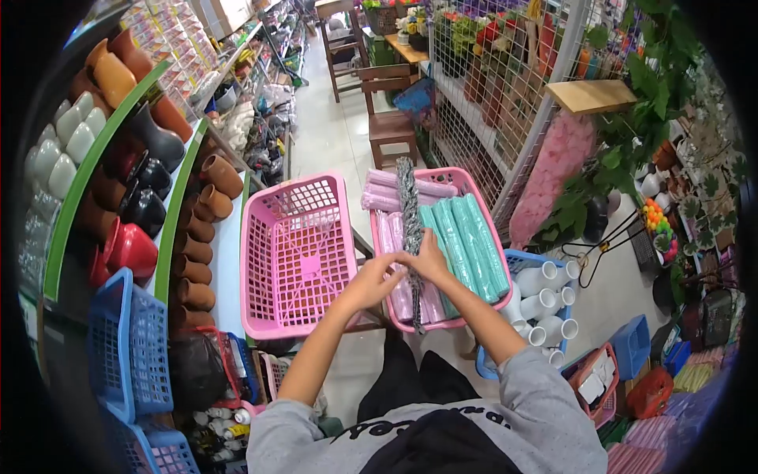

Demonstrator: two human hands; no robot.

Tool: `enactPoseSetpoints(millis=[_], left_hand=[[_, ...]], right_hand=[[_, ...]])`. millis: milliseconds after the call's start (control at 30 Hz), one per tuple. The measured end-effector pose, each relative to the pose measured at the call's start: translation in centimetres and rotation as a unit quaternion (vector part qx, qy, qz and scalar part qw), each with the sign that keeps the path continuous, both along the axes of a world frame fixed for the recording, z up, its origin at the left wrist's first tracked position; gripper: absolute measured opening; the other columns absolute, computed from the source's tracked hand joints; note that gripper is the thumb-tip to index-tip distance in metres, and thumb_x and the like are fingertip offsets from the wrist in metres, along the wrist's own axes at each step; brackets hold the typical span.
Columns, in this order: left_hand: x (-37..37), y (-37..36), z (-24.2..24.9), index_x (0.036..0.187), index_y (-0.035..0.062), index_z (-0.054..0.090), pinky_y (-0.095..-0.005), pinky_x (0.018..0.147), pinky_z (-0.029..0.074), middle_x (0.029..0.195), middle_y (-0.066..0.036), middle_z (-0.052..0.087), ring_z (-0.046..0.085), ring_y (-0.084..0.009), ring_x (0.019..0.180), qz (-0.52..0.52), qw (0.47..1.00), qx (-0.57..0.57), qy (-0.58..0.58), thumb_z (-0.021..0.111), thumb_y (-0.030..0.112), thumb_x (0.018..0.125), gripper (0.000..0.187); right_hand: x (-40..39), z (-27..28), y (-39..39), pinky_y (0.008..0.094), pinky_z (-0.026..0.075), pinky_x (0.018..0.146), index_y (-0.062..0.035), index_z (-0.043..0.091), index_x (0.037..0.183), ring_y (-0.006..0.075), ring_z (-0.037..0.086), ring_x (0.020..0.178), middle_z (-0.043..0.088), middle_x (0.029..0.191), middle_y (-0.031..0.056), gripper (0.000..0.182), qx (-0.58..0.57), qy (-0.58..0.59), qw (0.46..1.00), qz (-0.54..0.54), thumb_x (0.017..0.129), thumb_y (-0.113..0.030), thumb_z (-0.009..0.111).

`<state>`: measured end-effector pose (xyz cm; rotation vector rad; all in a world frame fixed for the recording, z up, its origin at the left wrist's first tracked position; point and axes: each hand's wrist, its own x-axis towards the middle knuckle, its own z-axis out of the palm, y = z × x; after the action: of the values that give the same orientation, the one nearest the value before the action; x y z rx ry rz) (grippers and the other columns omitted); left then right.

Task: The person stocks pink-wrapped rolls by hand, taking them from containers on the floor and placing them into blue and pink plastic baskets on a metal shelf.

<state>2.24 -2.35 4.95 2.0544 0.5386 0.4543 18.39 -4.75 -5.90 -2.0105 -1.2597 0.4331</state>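
Observation:
Over the right-hand pink basket (pixel 505 272) lies a long grey-and-black braided, rope-like bundle (pixel 409 207), running lengthwise across its contents. My right hand (pixel 428 257) is closed around the middle of this bundle. My left hand (pixel 377 280) meets it there, fingertips bent in at the bundle beside my right thumb; whether they grip it is hard to see. Under the bundle are pink plastic-wrapped rolls (pixel 426 186) on the left and teal plastic-wrapped rolls (pixel 466 245) on the right. A second pink basket (pixel 251 276), with nothing in it, stands to the left.
Shelves of clay pots (pixel 195 268) and glazed vases (pixel 130 249) line the left. Blue baskets (pixel 118 347) are stacked below them. White bottle-shaped vases (pixel 539 304) fill a blue crate at right. A wooden chair (pixel 391 122) and a wire-grid rack (pixel 489 79) stand ahead.

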Motion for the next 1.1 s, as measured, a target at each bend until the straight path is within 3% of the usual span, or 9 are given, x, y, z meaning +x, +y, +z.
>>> enactPoseSetpoints(millis=[200,267,333,433,567,700,767,833,1100], left_hand=[[4.0,10.2,-3.0,0.097,-0.0001,0.056,-0.0333,0.070,0.046,0.092,-0.017,0.058,0.057,-0.0265,0.081,0.003,0.996,0.063,0.057,0.052,0.018,0.080,0.025],[5.8,13.4,-4.9,0.094,-0.0009,0.056,-0.0344,0.071,0.046,0.091,-0.018,0.058,0.057,-0.0286,0.081,0.024,0.990,0.136,0.010,0.052,0.019,0.080,0.025],[7.5,16.2,-6.2,0.097,0.0003,0.055,-0.0383,0.077,0.043,0.096,-0.018,0.056,0.055,-0.0303,0.089,0.025,0.991,0.124,0.047,0.054,0.020,0.078,0.027],[9.9,19.1,-7.8,0.110,0.0046,0.048,-0.0471,0.092,0.031,0.107,-0.014,0.050,0.046,-0.0293,0.105,0.042,0.952,0.273,0.128,0.055,0.022,0.074,0.040],[13.1,21.7,-11.0,0.112,0.0042,0.046,-0.0580,0.096,0.021,0.109,-0.009,0.050,0.044,-0.0259,0.108,0.065,0.879,0.445,0.158,0.058,0.022,0.072,0.045],[14.7,23.0,-12.0,0.104,0.0062,0.053,-0.0570,0.094,0.024,0.103,-0.008,0.052,0.047,-0.0234,0.104,0.055,0.850,0.442,0.282,0.058,0.024,0.071,0.037],[15.5,24.2,-13.1,0.098,0.0079,0.057,-0.0495,0.087,0.033,0.102,-0.008,0.051,0.046,-0.0206,0.101,0.070,0.788,0.504,0.347,0.062,0.030,0.069,0.037],[16.0,24.3,-12.8,0.093,0.0088,0.058,-0.0453,0.082,0.036,0.098,-0.007,0.052,0.049,-0.0199,0.097,0.056,0.797,0.500,0.334,0.063,0.030,0.068,0.034],[15.4,23.3,-5.8,0.084,0.0088,0.059,-0.0344,0.058,0.044,0.080,-0.008,0.062,0.061,-0.0200,0.074,0.036,0.787,0.489,0.373,0.064,0.029,0.066,0.027]], right_hand=[[0.9,-1.5,2.6,0.0450,0.045,0.073,0.0026,0.011,0.125,0.0423,0.051,0.093,0.041,0.109,0.0308,0.087,-0.074,-0.008,0.997,0.007,0.065,-0.026,0.067],[1.8,-0.9,3.1,0.0450,0.045,0.071,0.0015,0.012,0.124,0.0434,0.051,0.092,0.044,0.106,0.0320,0.081,-0.111,0.146,0.983,-0.001,0.066,-0.019,0.064],[2.4,-2.2,3.0,0.0422,0.044,0.072,0.0002,0.016,0.123,0.0371,0.055,0.088,0.050,0.102,0.0287,0.073,-0.047,0.170,0.983,-0.043,0.067,-0.013,0.060],[3.7,-1.6,2.1,0.0291,0.043,0.070,-0.0003,0.025,0.121,0.0185,0.052,0.078,0.051,0.094,0.0160,0.062,0.022,0.388,0.916,-0.097,0.069,-0.012,0.056],[4.5,-2.5,0.0,0.0275,0.042,0.069,-0.0011,0.027,0.121,0.0150,0.050,0.078,0.050,0.091,0.0127,0.060,0.062,0.399,0.907,-0.122,0.068,-0.008,0.053],[3.9,-1.2,-1.2,0.0277,0.041,0.076,-0.0013,0.031,0.119,0.0172,0.050,0.085,0.050,0.097,0.0106,0.059,0.089,0.401,0.902,-0.133,0.067,-0.009,0.057],[3.7,-2.9,-1.5,0.0281,0.040,0.079,-0.0015,0.032,0.118,0.0175,0.049,0.088,0.050,0.099,0.0111,0.059,0.097,0.368,0.914,-0.139,0.067,-0.011,0.061],[3.7,-2.6,-1.7,0.0293,0.038,0.084,-0.0019,0.034,0.117,0.0177,0.048,0.096,0.049,0.104,0.0126,0.062,0.115,0.391,0.905,-0.123,0.068,-0.018,0.069],[4.8,-1.8,-2.2,0.0283,0.040,0.078,-0.0028,0.033,0.118,0.0168,0.050,0.088,0.052,0.099,0.0102,0.057,0.116,0.414,0.887,-0.166,0.075,-0.021,0.065]])
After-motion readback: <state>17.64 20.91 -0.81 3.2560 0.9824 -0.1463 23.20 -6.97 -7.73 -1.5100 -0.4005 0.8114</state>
